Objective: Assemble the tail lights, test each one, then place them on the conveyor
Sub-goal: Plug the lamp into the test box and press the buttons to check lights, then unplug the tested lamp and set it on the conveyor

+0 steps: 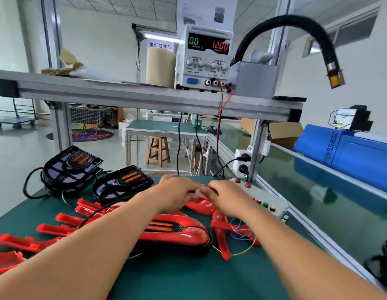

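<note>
My left hand [175,194] and my right hand [226,197] meet over the middle of the green table, fingertips pinching a small pale connector [198,191] between them. Under them lies a red lens cover [201,206]. An assembled red tail light [177,233] sits below my left forearm. Two black tail light housings [69,167] [123,182] with orange reflectors stand at the left. Several red trim pieces [58,228] lie along the left front. A red part with thin coloured wires [238,232] lies under my right wrist.
A power supply [204,59] reading 0.0 and 12.00 stands on the aluminium shelf [123,94], its red and black leads hanging down. A button box [264,202] sits at the right. The green conveyor [318,191] runs along the right, a blue machine [350,152] beyond.
</note>
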Demonstrator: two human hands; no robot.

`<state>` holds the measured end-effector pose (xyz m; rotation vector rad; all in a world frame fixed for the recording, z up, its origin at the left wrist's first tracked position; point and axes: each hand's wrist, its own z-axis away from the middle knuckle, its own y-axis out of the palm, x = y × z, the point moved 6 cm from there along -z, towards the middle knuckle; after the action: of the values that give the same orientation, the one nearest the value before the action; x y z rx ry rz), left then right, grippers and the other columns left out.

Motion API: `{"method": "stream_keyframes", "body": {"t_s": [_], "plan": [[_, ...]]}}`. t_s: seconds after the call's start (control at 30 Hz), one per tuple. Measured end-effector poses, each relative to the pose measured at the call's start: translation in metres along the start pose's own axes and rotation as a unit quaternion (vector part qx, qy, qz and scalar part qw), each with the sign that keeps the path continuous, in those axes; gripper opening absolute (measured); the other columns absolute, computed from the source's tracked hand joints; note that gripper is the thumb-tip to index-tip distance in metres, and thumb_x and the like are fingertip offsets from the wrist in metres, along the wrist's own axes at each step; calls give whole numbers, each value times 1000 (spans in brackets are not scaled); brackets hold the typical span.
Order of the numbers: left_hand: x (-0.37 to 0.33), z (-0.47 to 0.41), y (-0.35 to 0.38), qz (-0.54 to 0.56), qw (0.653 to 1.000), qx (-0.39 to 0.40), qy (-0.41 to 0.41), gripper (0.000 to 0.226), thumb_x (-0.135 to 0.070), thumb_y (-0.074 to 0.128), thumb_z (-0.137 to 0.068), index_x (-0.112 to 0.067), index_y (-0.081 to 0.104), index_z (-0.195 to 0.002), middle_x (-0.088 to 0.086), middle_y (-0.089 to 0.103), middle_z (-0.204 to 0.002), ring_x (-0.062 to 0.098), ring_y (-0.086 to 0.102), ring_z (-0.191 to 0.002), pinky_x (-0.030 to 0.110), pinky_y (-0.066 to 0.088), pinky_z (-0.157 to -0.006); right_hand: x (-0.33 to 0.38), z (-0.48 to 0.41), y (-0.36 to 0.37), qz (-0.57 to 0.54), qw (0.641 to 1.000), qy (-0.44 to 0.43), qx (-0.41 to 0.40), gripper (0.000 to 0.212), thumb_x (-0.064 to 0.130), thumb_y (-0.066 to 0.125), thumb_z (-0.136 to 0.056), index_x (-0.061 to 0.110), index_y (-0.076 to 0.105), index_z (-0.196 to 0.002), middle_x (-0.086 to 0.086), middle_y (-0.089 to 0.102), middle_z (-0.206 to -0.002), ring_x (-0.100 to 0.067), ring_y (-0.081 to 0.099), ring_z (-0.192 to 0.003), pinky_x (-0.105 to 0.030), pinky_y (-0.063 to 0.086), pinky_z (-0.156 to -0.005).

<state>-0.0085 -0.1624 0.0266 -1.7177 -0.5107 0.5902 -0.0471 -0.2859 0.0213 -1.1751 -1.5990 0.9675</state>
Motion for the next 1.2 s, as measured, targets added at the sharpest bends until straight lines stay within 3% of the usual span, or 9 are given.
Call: {"method": "stream_keyframes", "body": {"t_s": [0.2, 0.33, 0.4, 0.5, 0.6, 0.7, 0.77, 0.97, 1.2], "plan": [[2, -5, -3, -1, 999, 0, 47, 30, -44, 43, -99, -31, 61, -120, -11, 54, -94, 15, 55, -102, 32, 39, -88, -1, 12, 6, 41, 999, -8, -33, 67, 77, -1, -79, 26, 39, -63, 6, 45, -62, -15, 45, -60, -33, 29, -51], [38, 5, -19, -10, 999, -33, -22, 27, -35, 45, -101, -29, 60, -122, -4, 60, -102, 17, 55, -101, 35, 44, -91, -32, 18, 11, 67, 995, 77, -15, 73, 77, -8, -74, 24, 41, -64, 3, 48, -66, -17, 47, -65, -33, 32, -56], [60, 14, -31, -12, 996, -68, -64, 28, -34, 44, -101, -28, 58, -123, -4, 57, -99, 16, 52, -97, 39, 44, -91, -51, 25, 18, 80, 989, 120, 25, 74, 76, -5, -77, 22, 45, -71, 3, 53, -75, -20, 54, -77, -34, 38, -63], [71, 23, -51, 19, 988, -131, -84, 31, -29, 47, -100, -21, 56, -129, 3, 60, -107, 25, 53, -106, 37, 41, -92, -54, 26, 27, 135, 979, 144, 42, 74, 74, 15, -91, 18, 57, -114, -5, 54, -124, -27, 47, -119, -46, 33, -100], [73, 25, -67, 41, 983, -150, -94, 33, -24, 48, -101, -14, 54, -131, 9, 61, -111, 27, 55, -105, 28, 37, -81, -21, 20, 26, 58, 997, 46, 7, 79, 77, 37, -84, 19, 46, -138, -3, 41, -142, -23, 35, -134, -41, 27, -109], [75, 31, -82, 65, 979, -160, -107, 23, -23, 47, -101, -14, 59, -119, -5, 54, -80, 28, 57, -88, 25, 33, -63, 23, 22, 44, -106, 985, -34, 130, 109, 89, 51, -64, 26, 29, -150, 4, 30, -155, -13, 27, -143, -32, 24, -114], [72, 34, -92, 76, 977, -170, -101, 19, -22, 49, -100, -18, 61, -114, -7, 54, -75, 22, 54, -77, 21, 36, -59, 42, 24, 60, -108, 969, -45, 216, 124, 92, 57, -53, 34, 12, -153, 10, 16, -162, -10, 18, -147, -37, 19, -119], [60, 51, -126, 110, 964, -227, -88, 23, -25, 56, -97, -25, 66, -118, -7, 64, -100, 14, 56, -96, 23, 35, -77, 59, 25, 75, -76, 945, -28, 316, 122, 70, 78, -56, 58, -7, -143, 9, 7, -162, -22, 7, -149, -57, 19, -117], [45, 77, -183, 186, 925, -327, -57, 16, -26, 57, -95, -29, 64, -110, -13, 70, -99, 19, 64, -100, 38, 45, -99, 61, 26, 73, -86, 964, -7, 253, 116, 57, 80, -59, 57, 1, -145, 1, 20, -156, -27, 16, -145, -56, 27, -113]]}}
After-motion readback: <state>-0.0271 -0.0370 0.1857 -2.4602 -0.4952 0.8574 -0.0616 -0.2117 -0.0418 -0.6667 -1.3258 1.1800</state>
